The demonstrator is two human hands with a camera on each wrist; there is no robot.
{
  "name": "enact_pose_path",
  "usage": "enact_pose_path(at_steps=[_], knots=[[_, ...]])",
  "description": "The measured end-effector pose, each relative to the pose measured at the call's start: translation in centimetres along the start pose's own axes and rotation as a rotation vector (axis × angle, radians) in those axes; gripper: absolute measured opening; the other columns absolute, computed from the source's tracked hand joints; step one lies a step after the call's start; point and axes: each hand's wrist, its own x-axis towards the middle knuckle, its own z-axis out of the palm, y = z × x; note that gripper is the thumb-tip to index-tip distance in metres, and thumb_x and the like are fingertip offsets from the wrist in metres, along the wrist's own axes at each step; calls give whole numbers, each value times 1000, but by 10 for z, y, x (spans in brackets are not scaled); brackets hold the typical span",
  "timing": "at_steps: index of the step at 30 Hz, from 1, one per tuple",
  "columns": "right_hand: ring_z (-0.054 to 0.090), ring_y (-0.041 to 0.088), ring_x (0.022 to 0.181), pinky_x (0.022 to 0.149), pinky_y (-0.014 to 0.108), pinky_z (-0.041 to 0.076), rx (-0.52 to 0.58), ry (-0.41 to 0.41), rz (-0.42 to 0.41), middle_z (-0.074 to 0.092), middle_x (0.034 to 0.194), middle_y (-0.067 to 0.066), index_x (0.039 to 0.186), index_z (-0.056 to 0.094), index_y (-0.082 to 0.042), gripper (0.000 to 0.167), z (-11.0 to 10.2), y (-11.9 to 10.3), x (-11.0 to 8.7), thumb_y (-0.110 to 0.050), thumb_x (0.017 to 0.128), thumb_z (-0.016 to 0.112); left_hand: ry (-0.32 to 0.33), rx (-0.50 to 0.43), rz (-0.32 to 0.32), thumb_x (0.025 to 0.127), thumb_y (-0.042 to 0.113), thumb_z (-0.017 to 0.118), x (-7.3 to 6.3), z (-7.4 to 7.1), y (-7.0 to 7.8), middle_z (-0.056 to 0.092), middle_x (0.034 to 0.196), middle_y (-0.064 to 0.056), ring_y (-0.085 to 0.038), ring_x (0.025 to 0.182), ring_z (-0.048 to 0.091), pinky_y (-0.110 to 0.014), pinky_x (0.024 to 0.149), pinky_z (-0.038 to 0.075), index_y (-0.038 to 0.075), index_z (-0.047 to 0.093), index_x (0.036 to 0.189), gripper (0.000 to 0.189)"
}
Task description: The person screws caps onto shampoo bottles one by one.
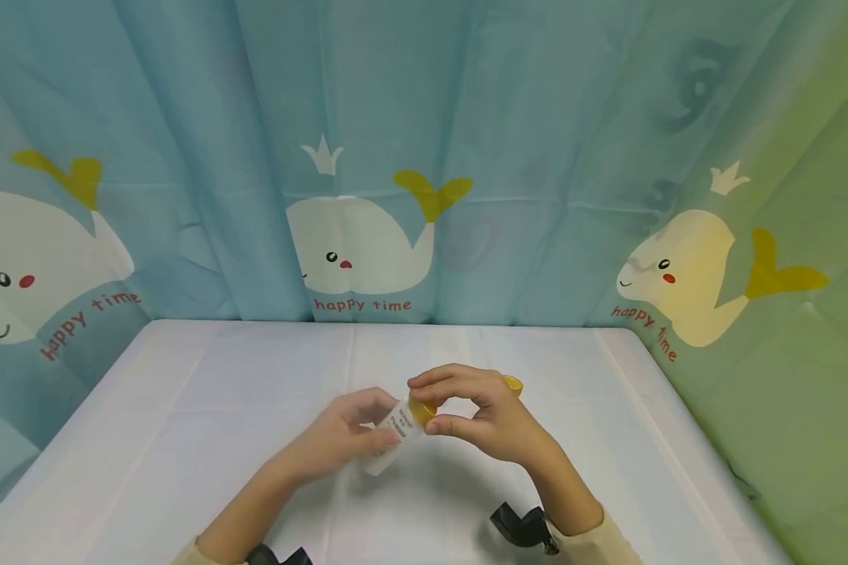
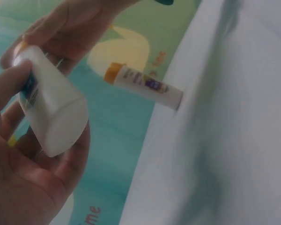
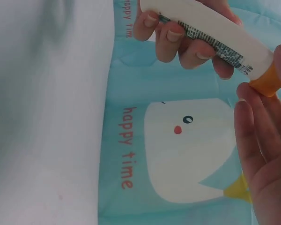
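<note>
A white plastic bottle with printed labels is held tilted above the table by my left hand, whose fingers and thumb wrap its body. Its yellow-orange cap is on the upper end, where my right hand pinches it between thumb and fingertips. In the left wrist view the bottle's flat base faces the camera. A second white bottle with an orange cap stands upright on the table; the head view shows only its cap, behind my right hand.
A white cloth covers the table under both hands. Blue and green curtains printed with whales hang along the back and sides. Black straps sit at both wrists.
</note>
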Motion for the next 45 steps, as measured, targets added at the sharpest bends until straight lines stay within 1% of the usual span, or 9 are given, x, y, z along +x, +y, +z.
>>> enact_pose_path(at_steps=[7,12,17,23,28,33,37,41,45], knots=[[68,20,107,80,34,58,-47,37,-45,71,113,6,111,74,-10,33,3,1,1,-3,79,81,-19,-25,63,96,10,64,1,6,-5,61,104,-12,-19,92,60,-39,73,58,8,60,111,16],[70,19,101,77,34,59,-103,101,-94,74,108,8,109,75,-8,33,5,3,2,-2,77,83,56,83,73,96,14,65,2,10,-5,65,103,-5,-18,89,64,-36,78,55,13,59,109,15],[67,14,88,72,28,56,-138,134,-111,74,100,4,106,75,-11,33,9,4,3,-4,75,85,93,153,92,94,17,67,2,15,-7,68,97,0,-16,82,66,-34,74,55,15,58,106,15],[59,5,78,66,27,50,-216,148,-26,66,85,-10,99,74,-20,26,13,4,2,-19,76,87,120,241,140,92,21,71,1,19,-10,68,92,6,-11,79,66,-31,73,56,17,57,101,17],[58,3,77,65,25,49,-257,142,38,64,84,-12,96,71,-22,24,15,4,1,-26,77,86,159,330,167,90,23,74,1,23,-12,66,90,11,-6,76,64,-28,69,55,20,54,96,22],[58,3,72,63,22,51,-280,164,95,65,81,-12,91,69,-21,24,16,4,1,-26,76,87,254,481,225,85,23,79,2,27,-13,60,86,16,0,72,59,-23,64,51,22,53,92,27],[60,1,65,58,21,52,-304,195,135,68,78,-10,87,68,-18,23,18,4,0,-25,76,87,343,642,308,82,25,82,2,30,-12,51,81,15,2,71,49,-17,60,44,20,53,90,31],[60,0,59,53,22,51,-315,223,198,68,73,-11,83,67,-20,22,20,3,0,-30,78,86,406,779,395,79,24,83,3,31,-12,46,79,11,1,69,40,-11,58,35,18,54,90,32],[59,1,59,53,24,51,-312,245,226,67,72,-11,82,67,-20,22,22,4,0,-32,77,86,450,853,439,75,22,85,3,32,-12,48,80,11,0,69,40,-10,58,35,16,55,90,34]])
